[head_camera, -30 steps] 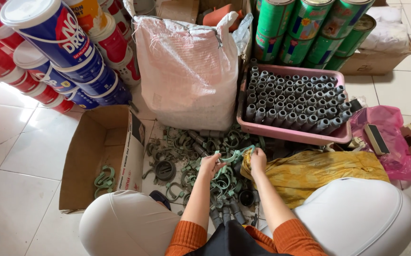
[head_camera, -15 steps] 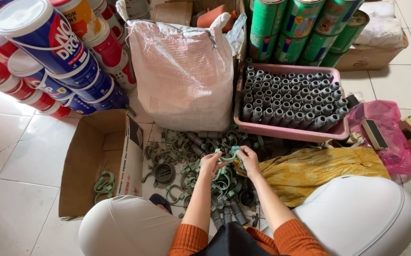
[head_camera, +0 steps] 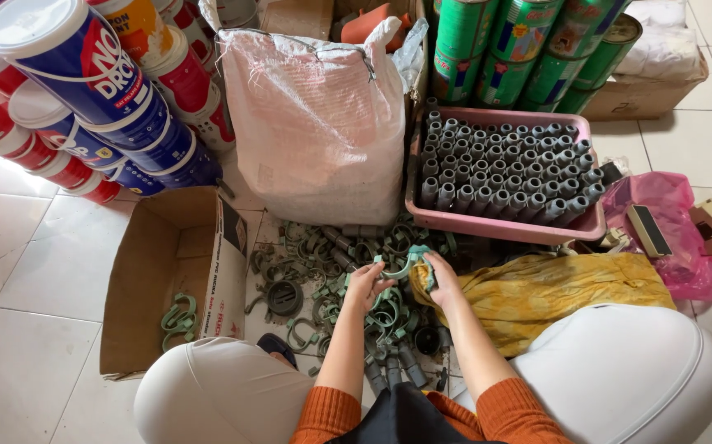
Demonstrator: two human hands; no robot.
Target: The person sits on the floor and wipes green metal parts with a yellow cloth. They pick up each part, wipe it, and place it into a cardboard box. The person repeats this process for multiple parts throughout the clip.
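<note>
Centrally: green pipe clamp [head_camera: 401, 267], held between both hands just above the heap of clamps [head_camera: 331, 275] on the floor. Left hand [head_camera: 366, 284]: fingers pinch the clamp's left end. Right hand [head_camera: 440, 275]: closed around its right end, palm down, forearms extended from orange sleeves. Handling note: best kept firm at both ends and lifted clear, lest neighbouring clamps snag. Adjacent: cardboard box [head_camera: 150, 279] left, white sack [head_camera: 315, 123] behind, pink tray [head_camera: 500, 228] of grey fittings right.

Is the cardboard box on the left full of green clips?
No: the cardboard box holds only a few green clips in one corner, the rest of its bottom bare.
</note>
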